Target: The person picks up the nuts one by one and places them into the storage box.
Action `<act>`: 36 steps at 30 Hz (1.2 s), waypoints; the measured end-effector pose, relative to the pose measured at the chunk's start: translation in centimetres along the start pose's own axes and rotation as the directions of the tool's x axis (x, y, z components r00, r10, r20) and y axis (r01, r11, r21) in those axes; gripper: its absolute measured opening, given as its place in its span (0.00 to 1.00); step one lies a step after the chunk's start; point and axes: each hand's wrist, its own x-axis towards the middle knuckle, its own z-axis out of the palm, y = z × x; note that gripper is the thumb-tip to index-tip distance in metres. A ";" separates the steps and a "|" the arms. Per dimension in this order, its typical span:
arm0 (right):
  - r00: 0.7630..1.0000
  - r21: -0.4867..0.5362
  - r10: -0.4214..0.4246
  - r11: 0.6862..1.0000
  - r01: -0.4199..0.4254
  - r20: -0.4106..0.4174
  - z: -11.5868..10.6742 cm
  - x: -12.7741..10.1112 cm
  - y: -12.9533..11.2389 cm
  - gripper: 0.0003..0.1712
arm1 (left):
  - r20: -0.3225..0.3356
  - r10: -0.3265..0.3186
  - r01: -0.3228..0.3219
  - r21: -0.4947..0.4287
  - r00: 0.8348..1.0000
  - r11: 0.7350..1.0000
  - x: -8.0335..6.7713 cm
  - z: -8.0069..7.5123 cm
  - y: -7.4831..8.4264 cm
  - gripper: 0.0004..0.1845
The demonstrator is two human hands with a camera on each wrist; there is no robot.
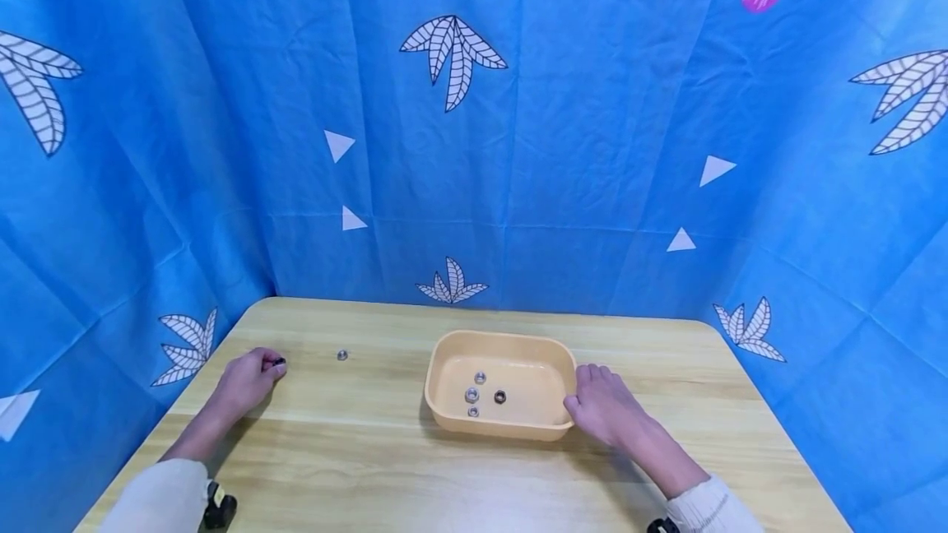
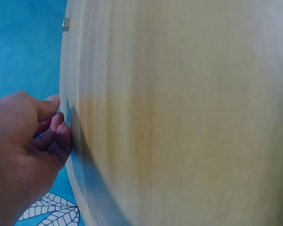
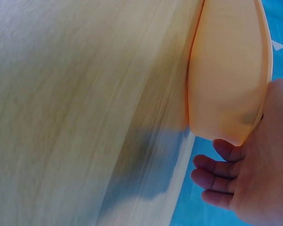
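Observation:
My left hand (image 1: 268, 368) lies on the left part of the wooden table (image 1: 355, 467) and pinches a small dark nut (image 1: 279, 362) at its fingertips. In the left wrist view the left hand (image 2: 56, 134) has its fingers curled at the table's surface, and the nut is mostly hidden. A silver nut (image 1: 342, 354) lies loose on the table to the right of that hand, also seen as the silver nut (image 2: 65, 23). My right hand (image 1: 592, 391) rests with relaxed fingers against the right wall of an orange tray (image 1: 444, 422). Several nuts (image 1: 471, 394) lie in it.
A blue patterned cloth (image 1: 518, 146) hangs close behind and on both sides of the table. The right wrist view shows the orange tray (image 3: 226, 70) touching my right hand (image 3: 226, 165), with bare wood to the left.

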 end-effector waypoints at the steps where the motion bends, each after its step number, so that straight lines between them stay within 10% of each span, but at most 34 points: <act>1: 1.000 0.000 0.000 1.000 0.000 -0.001 0.0 0.1 0.0 0.17 | -0.001 0.005 -0.005 -0.002 1.000 1.000 0.1 0.0 0.0 0.17; 36: 1.000 0.002 0.009 1.000 -0.009 0.024 -0.3 0.0 -0.2 0.17 | 0.016 0.109 -0.108 -0.037 0.994 0.993 1.4 1.7 3.2 0.16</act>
